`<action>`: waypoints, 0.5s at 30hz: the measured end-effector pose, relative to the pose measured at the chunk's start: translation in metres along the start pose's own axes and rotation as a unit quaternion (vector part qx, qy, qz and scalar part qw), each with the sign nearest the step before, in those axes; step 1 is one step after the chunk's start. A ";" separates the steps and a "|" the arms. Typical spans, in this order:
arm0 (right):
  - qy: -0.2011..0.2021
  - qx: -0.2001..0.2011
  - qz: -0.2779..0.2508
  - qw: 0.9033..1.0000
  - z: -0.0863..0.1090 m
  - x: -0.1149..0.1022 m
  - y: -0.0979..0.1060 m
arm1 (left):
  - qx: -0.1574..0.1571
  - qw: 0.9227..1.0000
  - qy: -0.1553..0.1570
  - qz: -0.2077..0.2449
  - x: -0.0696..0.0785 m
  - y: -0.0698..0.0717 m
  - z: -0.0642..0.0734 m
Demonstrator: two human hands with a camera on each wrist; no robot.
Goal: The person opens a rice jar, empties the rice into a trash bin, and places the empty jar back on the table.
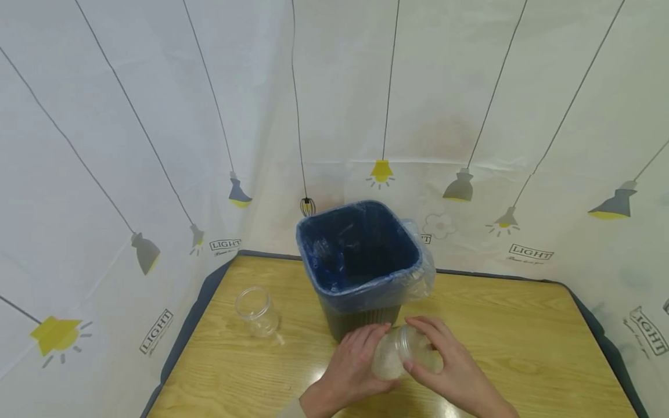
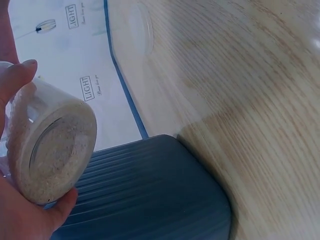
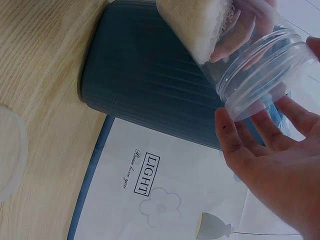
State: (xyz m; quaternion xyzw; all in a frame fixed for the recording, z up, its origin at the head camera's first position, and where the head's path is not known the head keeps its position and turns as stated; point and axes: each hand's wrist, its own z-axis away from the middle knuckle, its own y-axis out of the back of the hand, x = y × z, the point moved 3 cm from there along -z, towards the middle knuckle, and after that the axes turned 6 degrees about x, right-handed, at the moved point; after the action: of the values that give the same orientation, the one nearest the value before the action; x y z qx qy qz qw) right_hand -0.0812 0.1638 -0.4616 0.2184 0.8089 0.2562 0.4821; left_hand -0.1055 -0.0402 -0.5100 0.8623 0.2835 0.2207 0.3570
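Clear jar, pale grains inside, held up tipped over counter, just by bin. Left grip wraps round body; right grip pinches ridged mouth end. I guess stiff, not heavy, slippery; grains may slide. I'd hold body plus ridges.

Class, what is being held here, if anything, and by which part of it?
A clear jar of pale grains. The left grip is on its body, the right grip at its ridged neck end.
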 end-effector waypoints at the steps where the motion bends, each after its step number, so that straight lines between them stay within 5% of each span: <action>1: 0.003 -0.001 0.005 1.000 0.000 0.000 0.000 | -0.002 1.000 0.000 0.002 0.000 0.000 0.000; 15: 0.064 0.016 -0.041 0.997 0.001 0.000 0.002 | 0.000 0.999 0.009 0.042 -0.002 -0.003 0.004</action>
State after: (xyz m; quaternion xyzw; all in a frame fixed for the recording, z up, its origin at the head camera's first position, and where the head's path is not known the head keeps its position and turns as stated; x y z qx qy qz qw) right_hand -0.0800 0.1652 -0.4607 0.1759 0.8503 0.2366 0.4359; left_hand -0.1053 -0.0417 -0.5150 0.8714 0.2497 0.2434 0.3450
